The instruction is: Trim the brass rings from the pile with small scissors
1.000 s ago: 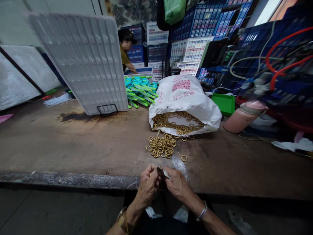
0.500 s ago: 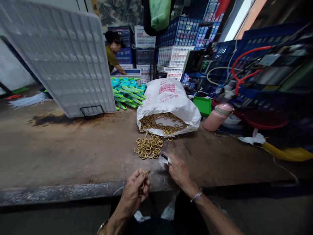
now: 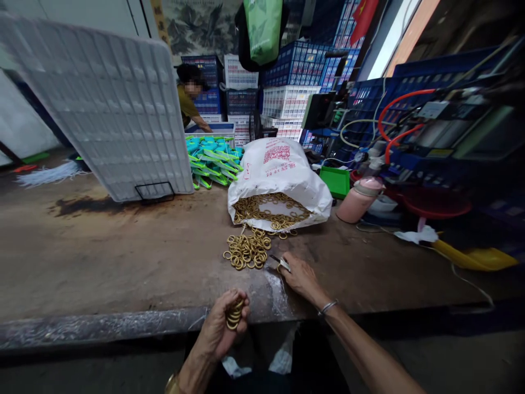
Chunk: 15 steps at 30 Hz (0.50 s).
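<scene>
My left hand is closed around a stack of brass rings at the near edge of the worn table. My right hand reaches out over the table and pinches a small dark-and-silver tool beside a loose brass ring. Its fingertips are just right of a pile of loose brass rings. Behind the pile lies a white sack on its side, open toward me, with many more rings spilling from its mouth.
A white plastic grid tray leans upright at the back left. Green and teal parts lie behind the sack, with a person working beyond them. A green bin, a pink bottle, hoses and stacked crates fill the right and back.
My hands, together over the table edge a second ago, have parted. The left drew back holding rings; the right moved forward with the tool toward the loose rings. The view shifted right.
</scene>
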{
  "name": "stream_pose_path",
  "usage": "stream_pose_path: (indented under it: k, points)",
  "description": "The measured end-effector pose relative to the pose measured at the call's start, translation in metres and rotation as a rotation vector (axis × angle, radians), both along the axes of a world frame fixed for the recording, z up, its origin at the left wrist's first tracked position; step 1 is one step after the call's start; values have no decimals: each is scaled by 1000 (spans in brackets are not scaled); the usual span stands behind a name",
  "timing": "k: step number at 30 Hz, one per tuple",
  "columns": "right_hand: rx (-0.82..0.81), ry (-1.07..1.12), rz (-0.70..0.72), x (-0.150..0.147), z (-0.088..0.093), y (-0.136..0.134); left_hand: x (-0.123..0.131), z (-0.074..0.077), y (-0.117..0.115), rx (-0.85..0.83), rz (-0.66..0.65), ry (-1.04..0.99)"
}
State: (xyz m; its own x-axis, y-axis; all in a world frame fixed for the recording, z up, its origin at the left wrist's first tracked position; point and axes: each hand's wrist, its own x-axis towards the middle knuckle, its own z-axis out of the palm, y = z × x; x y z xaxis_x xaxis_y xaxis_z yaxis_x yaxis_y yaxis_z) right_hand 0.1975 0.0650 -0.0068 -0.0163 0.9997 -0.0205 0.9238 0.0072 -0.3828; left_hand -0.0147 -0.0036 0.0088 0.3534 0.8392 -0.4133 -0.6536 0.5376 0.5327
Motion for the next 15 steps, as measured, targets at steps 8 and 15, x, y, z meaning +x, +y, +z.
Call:
stream_pose_path:
  k: [8,15]
  points:
    - [-16,604,72,-46,0,-26,6,-8,2,72,99,180]
    - [-119,866,105,-75,9,-41,6,-13,0,212,110,373]
